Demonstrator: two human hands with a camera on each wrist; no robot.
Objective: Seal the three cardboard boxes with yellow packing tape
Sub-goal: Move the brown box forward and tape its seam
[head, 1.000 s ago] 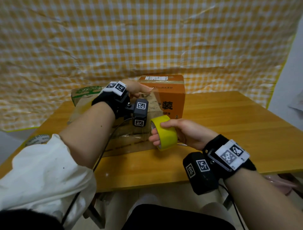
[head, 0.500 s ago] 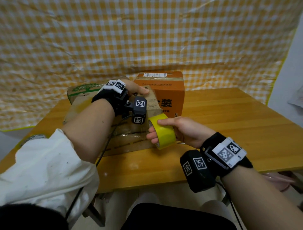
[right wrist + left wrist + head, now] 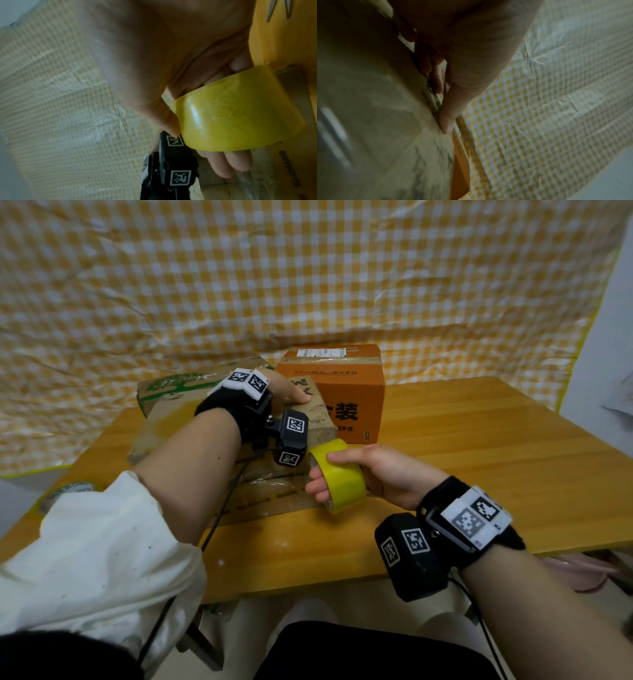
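A worn brown cardboard box [image 3: 274,494] lies nearest me on the wooden table [image 3: 479,446]. An orange box [image 3: 342,392] stands behind it, and a green-printed box [image 3: 171,388] sits at the back left. My left hand [image 3: 287,395] grips the brown box's far top edge. In the left wrist view the thumb [image 3: 447,121] lies along that edge and the fingers curl behind it. My right hand [image 3: 387,474] grips a yellow tape roll [image 3: 337,474] at the box's near right corner, fingers through the core and thumb on top. The tape roll [image 3: 231,115] fills the right wrist view.
A second tape roll [image 3: 68,491] lies at the table's left edge. Thin metal blades [image 3: 272,10], seemingly scissors, lie on the table by my right hand. A yellow checked sheet [image 3: 308,285] hangs behind the table. Bare tabletop stretches to the right.
My right hand has edged the yellow tape roll a little closer to the brown box's corner. The left hand keeps its hold on the box's far edge.
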